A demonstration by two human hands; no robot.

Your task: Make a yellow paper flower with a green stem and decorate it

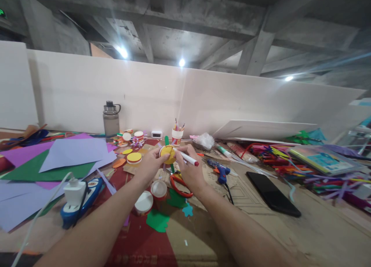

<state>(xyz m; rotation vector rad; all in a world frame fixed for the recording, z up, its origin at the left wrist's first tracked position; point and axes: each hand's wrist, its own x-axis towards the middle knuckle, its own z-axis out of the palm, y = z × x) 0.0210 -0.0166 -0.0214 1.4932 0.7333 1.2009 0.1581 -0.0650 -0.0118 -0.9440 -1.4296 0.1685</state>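
Observation:
My left hand (155, 161) grips a round yellow-faced piece (168, 152) with green and purple strips sticking out around it. A white marker (188, 158) with a dark red end is held in my right hand (188, 166), its tip side at the yellow face. Below the hands lie red-handled scissors (181, 185), two white-topped round cups (144, 202), green paper scraps (158, 219) and a small blue flower cutout (188, 209). To the left rests a yellow-topped disc (133, 158).
Coloured paper sheets (74, 154) and a blue power strip (81, 201) are on the left. A bottle (111, 120) and pencil cup (177, 136) stand behind. A blue glue gun (222, 172), black phone (272, 193) and pipe cleaners (269, 154) lie right.

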